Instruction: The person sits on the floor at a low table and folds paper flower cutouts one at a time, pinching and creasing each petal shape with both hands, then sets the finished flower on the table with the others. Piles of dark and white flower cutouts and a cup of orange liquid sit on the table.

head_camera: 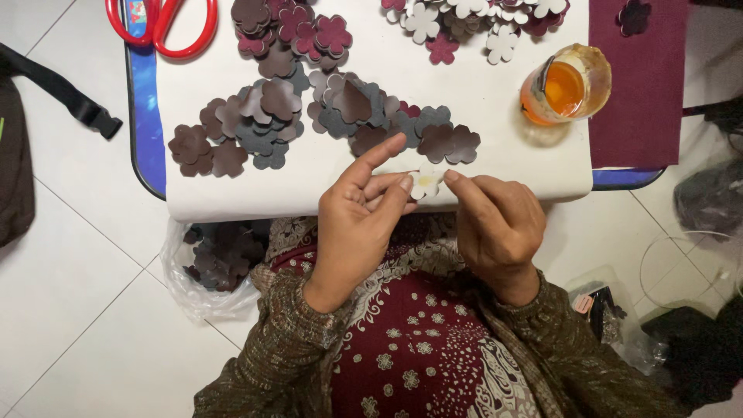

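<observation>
Between your fingertips, at the near edge of the white sheet, sits a small white flower-shaped cutout: your left hand pinches its left side with thumb and middle finger while the index finger sticks out straight over the sheet, and your right hand closes thumb and forefinger on its right side. A yellowish smear shows at the cutout's middle, which looks like glue, so I judge that you are partway through this one piece. Just beyond the cutout on the sheet lies a brown double-petal piece, and further up the sheet a spread of brown and grey flower cutouts lies loose and overlapping, seemingly not yet worked. At the far edge of the sheet you have maroon flowers and a heap of white flowers; whether those are finished I cannot tell. Toward the right side of the sheet stands an open jar of orange liquid, and off its far left corner lie red-handled scissors. Below the sheet's near left edge a clear plastic bag holds more dark cutouts, so plenty appears left to do.
</observation>
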